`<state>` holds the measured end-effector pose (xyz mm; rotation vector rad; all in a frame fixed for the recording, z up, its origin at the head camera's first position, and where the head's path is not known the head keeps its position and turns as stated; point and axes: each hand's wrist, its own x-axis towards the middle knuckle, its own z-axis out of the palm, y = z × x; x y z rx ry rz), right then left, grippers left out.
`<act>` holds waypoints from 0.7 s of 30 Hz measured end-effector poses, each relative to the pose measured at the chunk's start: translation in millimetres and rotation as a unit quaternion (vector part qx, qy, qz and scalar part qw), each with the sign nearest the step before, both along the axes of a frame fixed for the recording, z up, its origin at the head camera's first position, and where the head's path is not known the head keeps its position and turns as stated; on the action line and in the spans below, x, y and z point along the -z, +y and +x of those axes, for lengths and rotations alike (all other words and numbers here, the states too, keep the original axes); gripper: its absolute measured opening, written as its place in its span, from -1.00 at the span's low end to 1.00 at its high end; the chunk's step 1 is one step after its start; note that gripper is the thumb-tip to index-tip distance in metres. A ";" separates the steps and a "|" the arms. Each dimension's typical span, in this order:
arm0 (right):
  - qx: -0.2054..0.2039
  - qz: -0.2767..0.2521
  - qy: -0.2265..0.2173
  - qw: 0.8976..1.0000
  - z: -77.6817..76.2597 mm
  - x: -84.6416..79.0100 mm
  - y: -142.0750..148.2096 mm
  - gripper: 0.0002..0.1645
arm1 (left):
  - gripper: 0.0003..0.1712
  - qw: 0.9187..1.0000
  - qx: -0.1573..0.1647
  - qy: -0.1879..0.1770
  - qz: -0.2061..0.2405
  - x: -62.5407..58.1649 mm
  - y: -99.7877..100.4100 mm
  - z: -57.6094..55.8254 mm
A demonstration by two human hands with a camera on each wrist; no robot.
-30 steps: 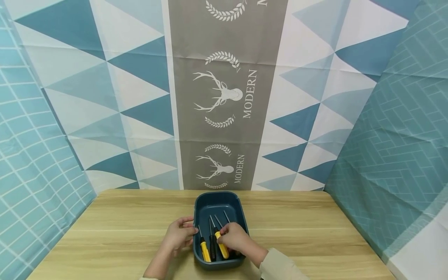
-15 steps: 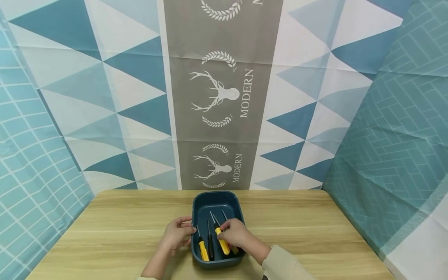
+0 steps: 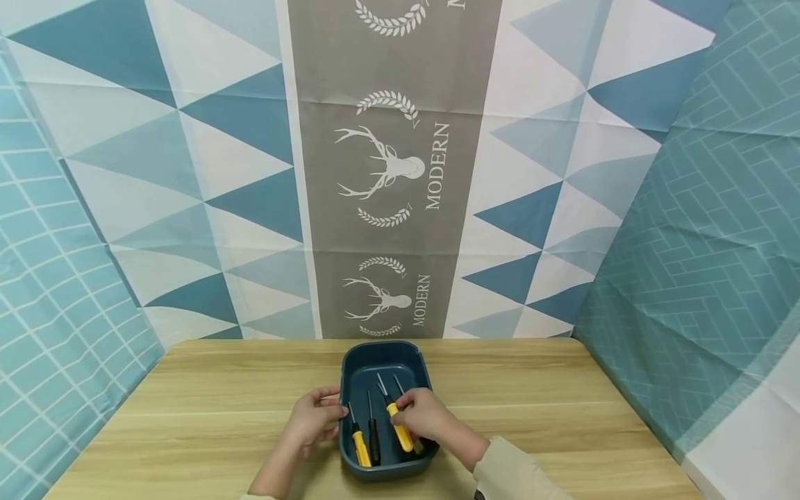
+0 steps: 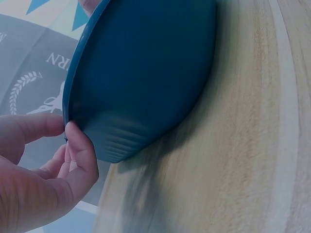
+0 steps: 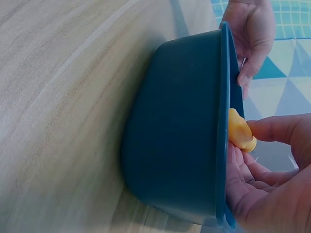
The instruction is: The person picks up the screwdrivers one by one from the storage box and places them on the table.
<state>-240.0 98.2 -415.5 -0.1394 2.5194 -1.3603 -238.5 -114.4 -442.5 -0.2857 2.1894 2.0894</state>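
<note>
A dark blue bin point(image 3: 385, 472) holds several screwdrivers. My left hand point(image 3: 314, 420) pinches the bin's left rim between thumb and fingers, plain in the left wrist view. Inside the bin my right hand point(image 3: 426, 418) holds a yellow-handled screwdriver point(image 3: 401, 428) by its handle, thumb on one side and fingers on the other; the right wrist view shows its yellow handle point(image 5: 240, 128) above the rim. To the left lie another yellow screwdriver point(image 3: 360, 448) and a black-handled screwdriver point(image 3: 373, 443). Right of the held one, a further screwdriver point(image 3: 419, 446) is mostly covered by my right hand.
The bin stands on a wood-grain table point(image 3: 531, 410), near its middle. Behind the table hangs a patterned cloth point(image 3: 381, 208) with triangles and deer heads. Blue tiled cloth point(image 3: 62, 278) borders the left side, green cloth point(image 3: 694, 278) the right.
My right hand has shifted the held yellow screwdriver slightly right within the bin, widening its gap from the black one. The left hand keeps its place on the rim.
</note>
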 end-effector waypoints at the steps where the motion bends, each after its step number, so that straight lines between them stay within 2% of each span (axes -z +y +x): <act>1: 0.000 -0.001 0.000 1.000 0.1 -0.6 0.8 -0.75 | -0.42 1.000 0.000 0.000 0.000 0.2 0.0 0.0; 21: 0.006 -0.016 -0.005 1.000 -1.2 -7.5 14.8 -0.69 | -0.43 1.000 0.002 0.001 0.002 1.8 -1.0 -0.5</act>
